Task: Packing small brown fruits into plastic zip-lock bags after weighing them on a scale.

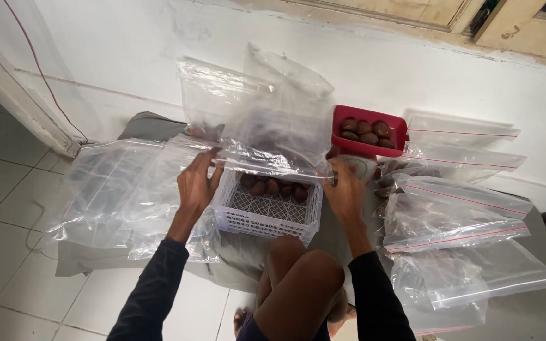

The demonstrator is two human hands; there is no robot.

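Observation:
My left hand point(196, 183) and my right hand point(344, 189) each grip one end of a clear zip-top plastic bag point(273, 136), stretched out above a white lattice basket point(268, 208). Several dark brown oval fruits point(274, 187) lie at the far side of the basket. Behind my right hand a red tray point(369, 131) on a small scale holds several more of the same fruits. My bent knee point(304, 271) is just in front of the basket.
Empty clear bags lie spread at the left point(105, 189) on a grey cloth. Filled, sealed zip bags point(456, 221) are stacked at the right. A white wall point(374, 69) rises behind, with a thin red cable point(44, 76) at the left. The floor is tiled.

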